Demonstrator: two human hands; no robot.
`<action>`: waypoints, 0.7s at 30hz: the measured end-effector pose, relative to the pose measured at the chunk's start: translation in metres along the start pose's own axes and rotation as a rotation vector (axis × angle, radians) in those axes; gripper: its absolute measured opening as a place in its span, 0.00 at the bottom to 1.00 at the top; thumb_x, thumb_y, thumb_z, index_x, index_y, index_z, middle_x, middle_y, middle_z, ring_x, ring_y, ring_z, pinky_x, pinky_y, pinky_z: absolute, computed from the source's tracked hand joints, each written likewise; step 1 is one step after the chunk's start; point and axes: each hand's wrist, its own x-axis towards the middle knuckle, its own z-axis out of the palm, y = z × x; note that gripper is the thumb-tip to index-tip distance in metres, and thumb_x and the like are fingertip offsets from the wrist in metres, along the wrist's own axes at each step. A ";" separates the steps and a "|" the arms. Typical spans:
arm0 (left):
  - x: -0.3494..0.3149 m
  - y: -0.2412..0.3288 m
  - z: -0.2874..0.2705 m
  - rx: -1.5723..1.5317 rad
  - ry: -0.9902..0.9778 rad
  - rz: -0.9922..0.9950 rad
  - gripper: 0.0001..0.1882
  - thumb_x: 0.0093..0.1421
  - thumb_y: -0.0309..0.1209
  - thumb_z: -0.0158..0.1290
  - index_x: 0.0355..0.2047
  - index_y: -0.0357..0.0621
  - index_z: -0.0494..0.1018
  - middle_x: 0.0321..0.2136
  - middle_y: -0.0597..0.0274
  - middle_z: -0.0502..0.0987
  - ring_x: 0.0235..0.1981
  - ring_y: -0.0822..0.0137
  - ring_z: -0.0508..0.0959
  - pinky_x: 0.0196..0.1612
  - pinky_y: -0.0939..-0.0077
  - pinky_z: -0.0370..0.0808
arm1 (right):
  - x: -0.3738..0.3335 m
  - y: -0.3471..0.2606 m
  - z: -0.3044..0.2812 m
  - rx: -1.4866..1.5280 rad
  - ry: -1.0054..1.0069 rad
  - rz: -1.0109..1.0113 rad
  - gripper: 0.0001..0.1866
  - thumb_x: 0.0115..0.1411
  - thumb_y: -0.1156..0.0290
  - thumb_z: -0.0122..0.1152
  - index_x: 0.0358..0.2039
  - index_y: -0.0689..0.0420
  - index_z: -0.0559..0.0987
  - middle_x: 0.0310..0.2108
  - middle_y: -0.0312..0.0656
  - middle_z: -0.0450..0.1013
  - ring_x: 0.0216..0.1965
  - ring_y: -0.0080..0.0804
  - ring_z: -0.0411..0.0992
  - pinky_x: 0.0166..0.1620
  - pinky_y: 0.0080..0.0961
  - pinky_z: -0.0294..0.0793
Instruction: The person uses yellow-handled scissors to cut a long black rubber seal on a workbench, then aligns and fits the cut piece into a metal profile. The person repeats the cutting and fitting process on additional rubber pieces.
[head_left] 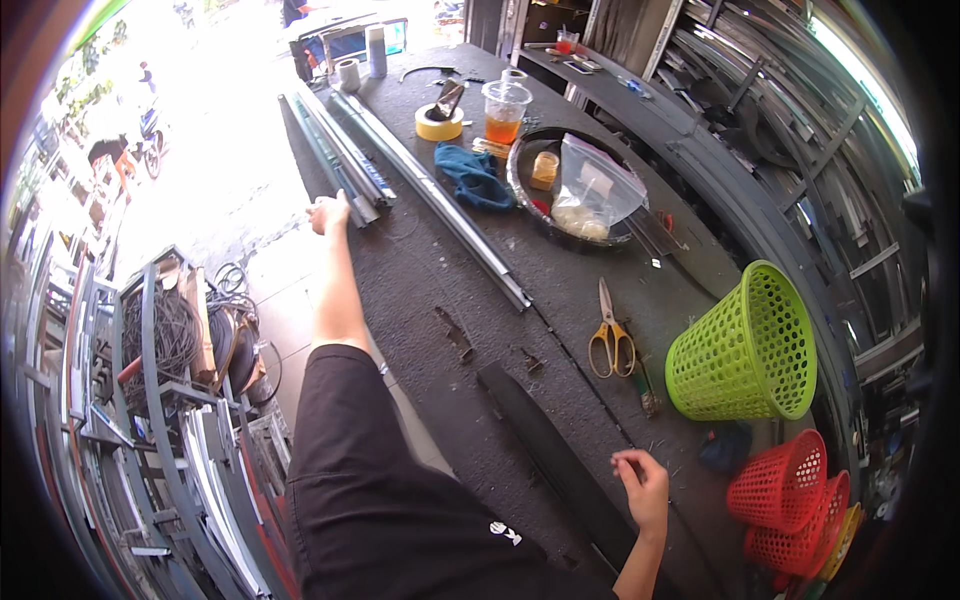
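Note:
My left hand (328, 213) reaches far forward to the bench's left edge, its fingers curled against the near end of a bundle of metal profiles (345, 160). Whether it grips one of them cannot be made out. Close to me on the right, my right hand (645, 490) hovers over the bench with thumb and fingers pinched together; anything between them is too small to name. A thin dark line (590, 385) runs from the end of a long silver profile (440, 195) toward that hand. Beside it lies a long flat black strip (545, 435).
Scissors with yellow handles (611, 340) lie mid-bench. A green basket (740, 350) and red baskets (780, 485) stand at right. Farther back are a round black tray (520, 190), a blue cloth (470, 178), yellow tape (438, 125) and a drink cup (505, 110). Racks of profiles flank both sides.

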 end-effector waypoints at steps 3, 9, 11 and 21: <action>0.012 -0.003 0.004 -0.053 -0.054 0.012 0.33 0.65 0.56 0.52 0.55 0.37 0.73 0.59 0.41 0.72 0.60 0.45 0.74 0.56 0.52 0.75 | -0.030 0.026 -0.020 0.108 0.193 0.232 0.08 0.67 0.73 0.59 0.38 0.64 0.82 0.33 0.39 0.80 0.31 0.20 0.76 0.37 0.18 0.75; 0.016 -0.004 0.015 -0.165 0.106 0.143 0.27 0.65 0.45 0.56 0.54 0.37 0.66 0.59 0.37 0.70 0.58 0.42 0.74 0.58 0.54 0.74 | -0.050 0.043 -0.020 0.012 0.160 0.227 0.08 0.68 0.73 0.59 0.38 0.66 0.82 0.32 0.39 0.80 0.30 0.20 0.75 0.36 0.18 0.74; 0.028 0.002 0.010 -0.120 0.252 0.319 0.34 0.63 0.42 0.58 0.61 0.38 0.59 0.60 0.42 0.67 0.57 0.44 0.74 0.60 0.58 0.72 | -0.052 0.042 -0.019 -0.006 0.146 0.215 0.08 0.68 0.74 0.59 0.38 0.66 0.82 0.31 0.40 0.80 0.30 0.20 0.75 0.37 0.18 0.75; -0.091 0.081 -0.056 -0.236 -0.146 0.880 0.16 0.67 0.41 0.51 0.41 0.45 0.83 0.36 0.50 0.85 0.42 0.51 0.83 0.50 0.58 0.77 | -0.047 0.037 -0.014 0.033 0.177 0.248 0.08 0.67 0.73 0.60 0.38 0.66 0.82 0.31 0.39 0.80 0.31 0.20 0.75 0.37 0.18 0.73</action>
